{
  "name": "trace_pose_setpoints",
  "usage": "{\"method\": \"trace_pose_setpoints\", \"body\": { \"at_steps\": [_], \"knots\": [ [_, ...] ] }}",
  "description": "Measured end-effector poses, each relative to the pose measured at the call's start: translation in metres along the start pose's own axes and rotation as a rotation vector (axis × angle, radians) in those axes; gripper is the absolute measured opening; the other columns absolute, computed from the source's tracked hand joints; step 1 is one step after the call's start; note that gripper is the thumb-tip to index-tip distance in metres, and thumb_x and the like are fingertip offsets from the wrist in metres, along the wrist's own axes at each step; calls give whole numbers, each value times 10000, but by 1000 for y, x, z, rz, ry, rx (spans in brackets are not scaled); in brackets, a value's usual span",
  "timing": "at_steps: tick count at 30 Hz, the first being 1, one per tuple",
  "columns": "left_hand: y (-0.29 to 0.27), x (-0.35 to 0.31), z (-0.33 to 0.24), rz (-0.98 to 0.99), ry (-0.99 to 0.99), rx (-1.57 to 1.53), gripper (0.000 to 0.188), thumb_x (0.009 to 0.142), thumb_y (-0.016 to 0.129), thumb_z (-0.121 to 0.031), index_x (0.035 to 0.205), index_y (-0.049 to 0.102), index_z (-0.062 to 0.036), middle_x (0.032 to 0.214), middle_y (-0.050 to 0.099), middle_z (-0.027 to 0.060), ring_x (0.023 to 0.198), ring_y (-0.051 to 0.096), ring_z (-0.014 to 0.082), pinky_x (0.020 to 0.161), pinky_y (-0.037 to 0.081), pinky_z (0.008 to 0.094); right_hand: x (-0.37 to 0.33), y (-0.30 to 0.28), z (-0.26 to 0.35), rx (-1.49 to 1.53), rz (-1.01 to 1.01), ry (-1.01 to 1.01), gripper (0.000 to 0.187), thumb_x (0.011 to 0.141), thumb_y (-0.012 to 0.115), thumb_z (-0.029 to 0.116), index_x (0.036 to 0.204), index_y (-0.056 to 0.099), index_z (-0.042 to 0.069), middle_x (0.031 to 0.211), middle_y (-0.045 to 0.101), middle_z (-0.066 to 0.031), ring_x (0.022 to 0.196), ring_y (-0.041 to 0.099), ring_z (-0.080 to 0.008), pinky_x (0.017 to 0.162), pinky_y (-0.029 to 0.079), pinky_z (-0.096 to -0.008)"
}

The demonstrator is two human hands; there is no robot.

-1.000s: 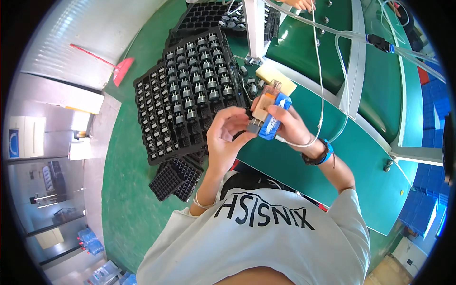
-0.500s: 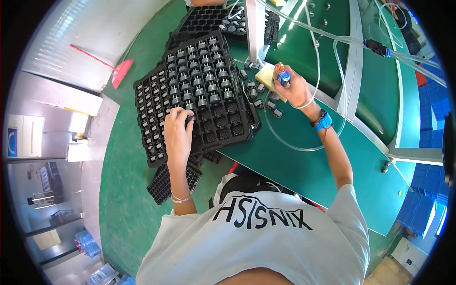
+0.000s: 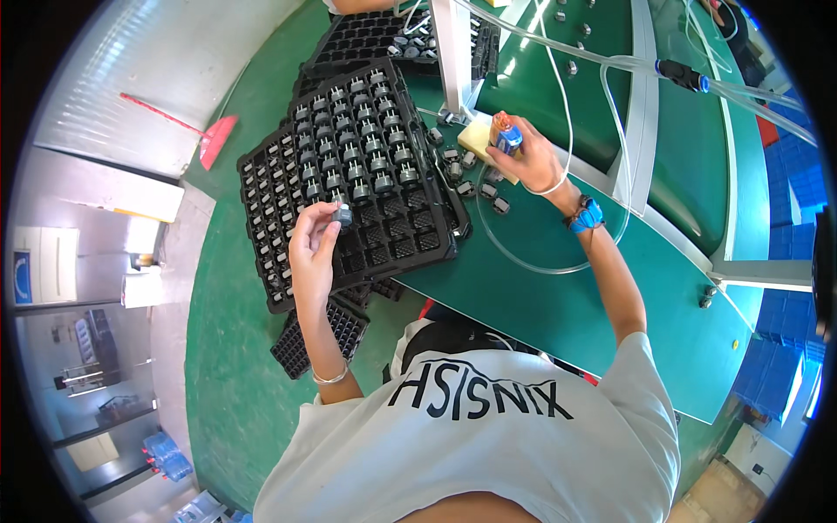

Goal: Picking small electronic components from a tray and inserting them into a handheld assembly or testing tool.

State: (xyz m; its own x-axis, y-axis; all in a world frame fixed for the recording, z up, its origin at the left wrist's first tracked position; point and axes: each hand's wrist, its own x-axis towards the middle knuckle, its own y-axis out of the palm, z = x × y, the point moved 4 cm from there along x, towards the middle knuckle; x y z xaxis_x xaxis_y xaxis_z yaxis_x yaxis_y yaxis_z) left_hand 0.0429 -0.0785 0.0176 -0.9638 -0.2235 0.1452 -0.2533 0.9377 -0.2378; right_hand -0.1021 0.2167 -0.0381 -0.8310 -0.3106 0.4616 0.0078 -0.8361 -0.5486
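My left hand (image 3: 310, 248) pinches a small motor-like part (image 3: 343, 215), dark with a grey metal body, between thumb and fingertips. It is held just above a black compartment tray (image 3: 427, 261). Upright metal parts with prongs (image 3: 352, 150) fill this tray's far rows, while its near pockets hold none. Wrapped in my right hand (image 3: 538, 166) is a small blue bottle-like thing (image 3: 507, 139) with an orange tip; its exact kind is unclear. A yellow sponge-like block (image 3: 475, 138) lies beside that hand, partly hidden. Several loose metal parts (image 3: 466, 188) lie nearby on the green tabletop (image 3: 558, 305).
Another black tray (image 3: 253, 213) with smaller metal pieces sits left of the main one, and more trays (image 3: 321, 336) lie lower down. A white post (image 3: 453, 61) rises at the far side. Clear tubing (image 3: 540, 271) loops around my right hand. Another person's arm (image 3: 362, 5) shows at the top.
My left hand has lifted a little from the tray and turned, bringing the metal part into clear sight. My right hand keeps its hold; the whole view has shifted slightly.
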Motion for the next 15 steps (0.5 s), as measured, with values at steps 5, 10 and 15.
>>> {"method": "trace_pose_setpoints", "body": {
  "at_steps": [5, 10, 15],
  "knots": [
    [6, -3, 0, 9, -2, -25, 189, 845, 501, 42, 1025, 521, -13, 1018, 565, 52, 949, 538, 115, 879, 395, 247, -4, 0, 1, -55, 35, 101, 430, 730, 668, 212, 1065, 493, 8, 862, 583, -212, 766, 559, -391, 678, 454, -391],
    [11, -4, 0, 7, -32, -81, 187, 853, 503, 22, 1035, 520, -19, 1020, 564, 45, 956, 532, 110, 880, 395, 253, -5, -2, 4, -82, 12, 87, 420, 734, 659, 220, 1055, 493, 7, 852, 583, -220, 771, 556, -402, 670, 449, -410],
    [16, -3, 6, 57, -25, -129, 193, 855, 519, -3, 1047, 520, -23, 1021, 554, 38, 956, 524, 103, 877, 395, 250, -7, 3, -1, -94, 0, 115, 415, 732, 664, 233, 1032, 496, 2, 854, 584, -221, 760, 555, -402, 664, 448, -407]
  ]
}}
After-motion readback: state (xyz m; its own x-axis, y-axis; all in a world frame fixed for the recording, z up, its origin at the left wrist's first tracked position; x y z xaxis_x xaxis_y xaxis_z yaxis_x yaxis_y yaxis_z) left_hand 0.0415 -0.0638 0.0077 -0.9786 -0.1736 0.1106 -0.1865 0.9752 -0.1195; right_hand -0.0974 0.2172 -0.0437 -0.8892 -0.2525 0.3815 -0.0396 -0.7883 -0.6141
